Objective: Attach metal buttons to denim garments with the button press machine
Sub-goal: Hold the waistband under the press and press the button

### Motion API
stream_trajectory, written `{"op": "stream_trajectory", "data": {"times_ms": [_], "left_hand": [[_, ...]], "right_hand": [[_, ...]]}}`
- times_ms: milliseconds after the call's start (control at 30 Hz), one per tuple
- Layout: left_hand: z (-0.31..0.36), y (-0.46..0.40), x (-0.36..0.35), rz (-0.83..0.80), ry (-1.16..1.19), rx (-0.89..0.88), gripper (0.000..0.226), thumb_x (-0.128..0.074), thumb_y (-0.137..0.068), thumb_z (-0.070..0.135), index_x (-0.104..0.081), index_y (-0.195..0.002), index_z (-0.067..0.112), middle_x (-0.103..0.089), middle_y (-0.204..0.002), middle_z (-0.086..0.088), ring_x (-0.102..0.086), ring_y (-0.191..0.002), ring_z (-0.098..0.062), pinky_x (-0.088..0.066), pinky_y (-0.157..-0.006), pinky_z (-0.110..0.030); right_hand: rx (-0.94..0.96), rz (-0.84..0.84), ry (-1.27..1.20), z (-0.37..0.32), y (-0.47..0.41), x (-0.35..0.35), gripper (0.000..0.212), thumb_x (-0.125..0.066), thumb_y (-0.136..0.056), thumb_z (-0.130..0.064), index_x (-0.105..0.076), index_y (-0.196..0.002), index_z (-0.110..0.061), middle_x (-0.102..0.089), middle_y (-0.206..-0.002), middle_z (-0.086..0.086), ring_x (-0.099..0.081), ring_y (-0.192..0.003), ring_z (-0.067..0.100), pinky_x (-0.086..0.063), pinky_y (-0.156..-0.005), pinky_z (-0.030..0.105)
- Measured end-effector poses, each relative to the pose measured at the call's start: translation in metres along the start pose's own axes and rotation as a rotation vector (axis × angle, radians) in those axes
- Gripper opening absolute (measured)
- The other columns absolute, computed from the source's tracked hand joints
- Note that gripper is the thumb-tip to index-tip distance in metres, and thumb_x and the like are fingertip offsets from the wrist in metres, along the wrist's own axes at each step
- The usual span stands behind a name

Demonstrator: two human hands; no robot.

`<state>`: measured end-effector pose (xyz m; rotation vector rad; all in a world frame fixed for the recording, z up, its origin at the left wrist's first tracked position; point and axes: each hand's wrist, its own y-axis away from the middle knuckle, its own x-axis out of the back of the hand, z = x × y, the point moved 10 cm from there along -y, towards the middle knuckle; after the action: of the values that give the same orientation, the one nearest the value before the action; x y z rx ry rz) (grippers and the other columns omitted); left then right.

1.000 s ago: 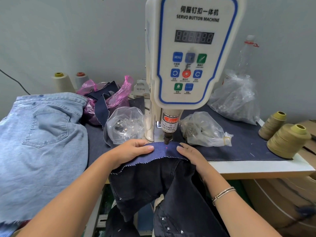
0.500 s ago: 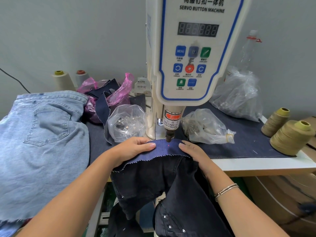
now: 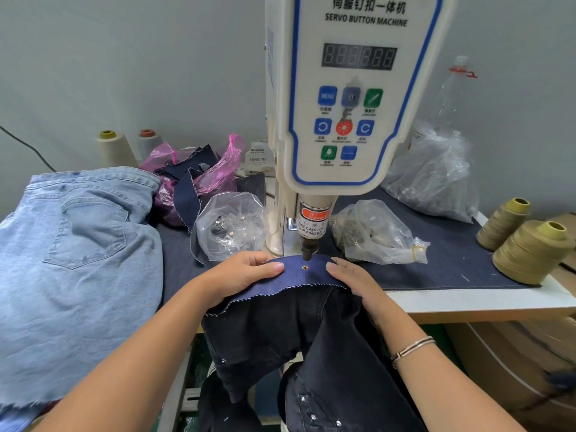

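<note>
Dark denim garment [image 3: 280,332] draped over the table [image 3: 467,302] edge beneath the punch [image 3: 307,249] of the servo button machine [image 3: 358,120]. Left hand [image 3: 240,275] and right hand [image 3: 349,275], set apart, press flat-fingered on the blue fabric strip [image 3: 299,275] either side of a small metal button [image 3: 304,267].

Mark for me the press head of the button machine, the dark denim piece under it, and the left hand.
press head [image 3: 307,248], head view, on the dark tip just above the cloth.
dark denim piece [image 3: 299,277], head view, on the flat blue part between the hands.
left hand [image 3: 240,272], head view, on the back of the hand.
</note>
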<state>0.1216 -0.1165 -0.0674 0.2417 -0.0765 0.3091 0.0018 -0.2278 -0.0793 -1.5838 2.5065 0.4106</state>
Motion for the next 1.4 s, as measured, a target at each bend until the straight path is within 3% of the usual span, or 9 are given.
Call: {"op": "stream_trajectory", "data": {"times_ms": [300, 467, 633, 700, 833, 967, 1033, 1200, 1400], "left_hand": [[-0.002, -0.002, 0.000, -0.010, 0.005, -0.007, 0.031, -0.069, -0.074, 0.047, -0.069, -0.083, 0.017, -0.068, -0.080, -0.001, -0.061, -0.072, -0.011, -0.049, -0.067, -0.019], [-0.003, -0.002, 0.001, -0.005, -0.022, -0.013, 0.058, -0.068, -0.073, 0.048, -0.061, -0.097, -0.005, -0.064, -0.086, -0.008, -0.057, -0.079, -0.018, -0.046, -0.075, -0.028], [-0.005, 0.001, -0.004, -0.070, -0.012, 0.004, 0.025, -0.073, -0.079, 0.044, -0.071, -0.078, 0.020, -0.067, -0.076, 0.001, -0.060, -0.068, -0.010, -0.048, -0.064, -0.017], [-0.006, 0.003, -0.003, -0.091, -0.019, 0.017, 0.032, -0.073, -0.076, 0.046, -0.068, -0.079, 0.015, -0.063, -0.076, -0.002, -0.057, -0.068, -0.013, -0.045, -0.065, -0.019], [-0.009, 0.010, -0.001, -0.105, -0.019, 0.049, 0.049, -0.074, -0.070, 0.051, -0.065, -0.088, 0.006, -0.061, -0.083, -0.009, -0.055, -0.075, -0.020, -0.044, -0.071, -0.026], [-0.006, 0.008, 0.005, 0.000, -0.039, 0.019, 0.062, -0.071, -0.071, 0.050, -0.060, -0.093, -0.007, -0.059, -0.081, -0.010, -0.053, -0.074, -0.020, -0.043, -0.069, -0.026], [-0.004, 0.008, 0.006, 0.034, -0.052, -0.013, 0.053, -0.068, -0.076, 0.044, -0.059, -0.088, -0.006, -0.057, -0.078, -0.009, -0.051, -0.071, -0.018, -0.041, -0.065, -0.025], [-0.001, 0.009, 0.004, 0.088, -0.092, -0.071, 0.047, -0.064, -0.078, 0.041, -0.056, -0.080, -0.005, -0.051, -0.072, -0.007, -0.046, -0.068, -0.015, -0.036, -0.062, -0.027], [-0.001, 0.008, 0.006, 0.097, -0.128, -0.077, 0.048, -0.064, -0.078, 0.044, -0.056, -0.081, -0.004, -0.053, -0.073, -0.007, -0.048, -0.070, -0.016, -0.037, -0.069, -0.031]], "right_hand": [[-0.019, 0.083, -0.045, -0.001, 0.002, 0.008, 0.010, -0.063, -0.080, -0.020, -0.054, -0.078, -0.016, -0.052, -0.074, 0.004, -0.049, -0.066, 0.011, -0.040, -0.061, 0.023], [0.003, 0.105, 0.053, -0.006, 0.005, 0.010, 0.006, -0.050, -0.083, -0.012, -0.046, -0.080, -0.009, -0.041, -0.078, 0.007, -0.036, -0.074, 0.015, -0.029, -0.066, 0.031], [0.075, 0.076, 0.169, -0.017, 0.012, -0.005, 0.008, -0.052, -0.071, -0.019, -0.049, -0.065, -0.014, -0.046, -0.059, -0.008, -0.040, -0.055, 0.003, -0.031, -0.055, 0.021], [0.110, 0.063, 0.207, -0.018, 0.019, -0.008, 0.009, -0.053, -0.075, -0.018, -0.057, -0.066, -0.018, -0.052, -0.061, -0.009, -0.045, -0.058, 0.001, -0.036, -0.057, 0.016], [0.248, 0.187, 0.505, -0.039, 0.035, 0.000, 0.019, -0.059, -0.090, -0.004, -0.065, -0.085, -0.022, -0.064, -0.078, -0.007, -0.057, -0.075, 0.001, -0.043, -0.071, 0.012], [0.617, 0.646, 0.691, -0.130, 0.070, 0.049, 0.024, -0.057, -0.091, -0.007, -0.060, -0.074, -0.024, -0.059, -0.080, -0.007, -0.053, -0.076, 0.002, -0.041, -0.073, 0.021], [0.517, 0.752, 1.007, -0.157, 0.059, 0.072, 0.022, -0.056, -0.089, -0.015, -0.066, -0.070, -0.017, -0.055, -0.091, -0.002, -0.047, -0.095, 0.013, -0.034, -0.086, 0.032], [0.116, 0.542, 1.830, -0.136, 0.003, 0.086, 0.025, -0.050, -0.092, -0.036, -0.075, -0.088, -0.038, -0.023, -0.153, 0.004, 0.000, -0.141, 0.027, 0.011, -0.112, 0.043], [0.042, 0.429, 2.117, -0.114, -0.032, 0.067, 0.029, -0.041, -0.096, -0.041, -0.067, -0.108, -0.042, -0.023, -0.152, 0.004, -0.004, -0.143, 0.031, -0.001, -0.113, 0.054]]}}
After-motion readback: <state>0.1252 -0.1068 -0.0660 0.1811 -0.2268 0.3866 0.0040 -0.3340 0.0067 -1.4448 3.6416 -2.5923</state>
